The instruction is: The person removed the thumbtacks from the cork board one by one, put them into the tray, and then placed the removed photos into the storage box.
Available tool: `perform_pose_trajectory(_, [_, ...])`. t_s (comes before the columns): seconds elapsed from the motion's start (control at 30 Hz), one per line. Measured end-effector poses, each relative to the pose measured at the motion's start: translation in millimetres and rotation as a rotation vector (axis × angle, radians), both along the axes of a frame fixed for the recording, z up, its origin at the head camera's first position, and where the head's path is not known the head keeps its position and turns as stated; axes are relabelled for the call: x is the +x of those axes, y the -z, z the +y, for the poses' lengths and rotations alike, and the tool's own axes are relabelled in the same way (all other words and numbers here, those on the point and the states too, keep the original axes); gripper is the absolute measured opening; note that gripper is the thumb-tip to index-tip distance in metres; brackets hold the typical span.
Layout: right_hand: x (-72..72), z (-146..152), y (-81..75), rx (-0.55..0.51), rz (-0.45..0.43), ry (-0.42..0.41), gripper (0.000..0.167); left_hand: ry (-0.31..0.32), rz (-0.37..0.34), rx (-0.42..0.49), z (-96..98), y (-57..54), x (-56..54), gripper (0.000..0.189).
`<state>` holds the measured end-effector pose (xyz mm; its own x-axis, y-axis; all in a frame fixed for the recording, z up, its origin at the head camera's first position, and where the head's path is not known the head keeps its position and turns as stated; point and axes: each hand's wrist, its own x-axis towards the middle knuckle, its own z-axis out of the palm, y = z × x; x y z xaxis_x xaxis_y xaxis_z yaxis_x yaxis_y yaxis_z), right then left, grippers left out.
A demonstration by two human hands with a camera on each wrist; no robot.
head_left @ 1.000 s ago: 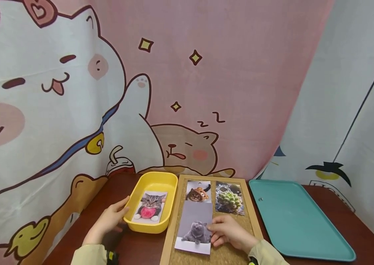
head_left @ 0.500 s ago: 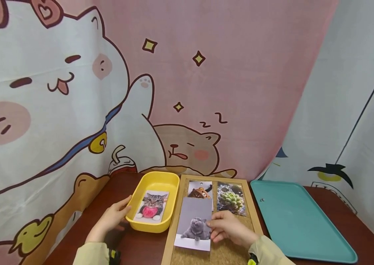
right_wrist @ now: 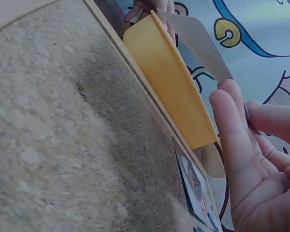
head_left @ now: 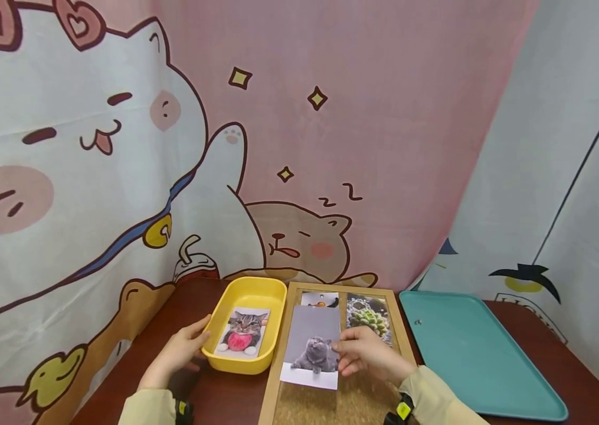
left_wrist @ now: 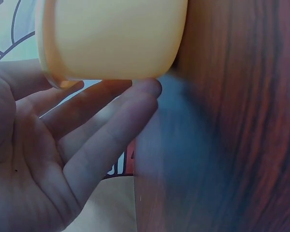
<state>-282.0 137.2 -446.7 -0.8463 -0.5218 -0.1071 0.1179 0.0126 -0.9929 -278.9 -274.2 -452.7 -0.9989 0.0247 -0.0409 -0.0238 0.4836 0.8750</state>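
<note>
My right hand (head_left: 370,354) pinches the right edge of a photo print (head_left: 310,348) of a grey cat, between thumb and fingers. The print is raised over the cork board (head_left: 310,404) and covers most of a pinned cat photo (head_left: 326,299). From the right wrist side, the print's pale back shows above the board. My left hand (head_left: 177,351) holds the near-left rim of a yellow tub (head_left: 241,366), its fingers (left_wrist: 121,116) against the outer wall. A tabby cat photo (head_left: 241,333) lies inside the tub.
A succulent photo (head_left: 368,319) lies on the board's upper right, partly behind the right hand. Right of the board is a teal tray (head_left: 485,354) with a small shiny object (head_left: 418,322) near its left edge. A printed curtain (head_left: 384,147) hangs behind the dark red-brown table (head_left: 225,398).
The right hand has lifted the grey cat print and shifted it toward the back of the board, hiding more of the pinned cat photo. The left hand stays at the tub.
</note>
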Motion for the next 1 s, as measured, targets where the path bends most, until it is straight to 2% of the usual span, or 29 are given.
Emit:
perform_pose_trajectory(0.2, [-7.9,-2,-1.0,-0.005,0.009,0.006,0.014,-0.004,0.005,0.004,-0.1,4.0,-1.0,0.052])
perform_pose_trajectory(0.6, [-14.2,-8,8.2,-0.056,-0.022,-0.008,0.017,0.001,0.024,0.006,-0.8,1.7,1.4,0.052])
perform_pose_trajectory(1.0, [-27.5,-19,1.9,-0.043,-0.012,0.014,0.014,-0.002,0.015,0.0,0.8,0.2,1.5,0.052])
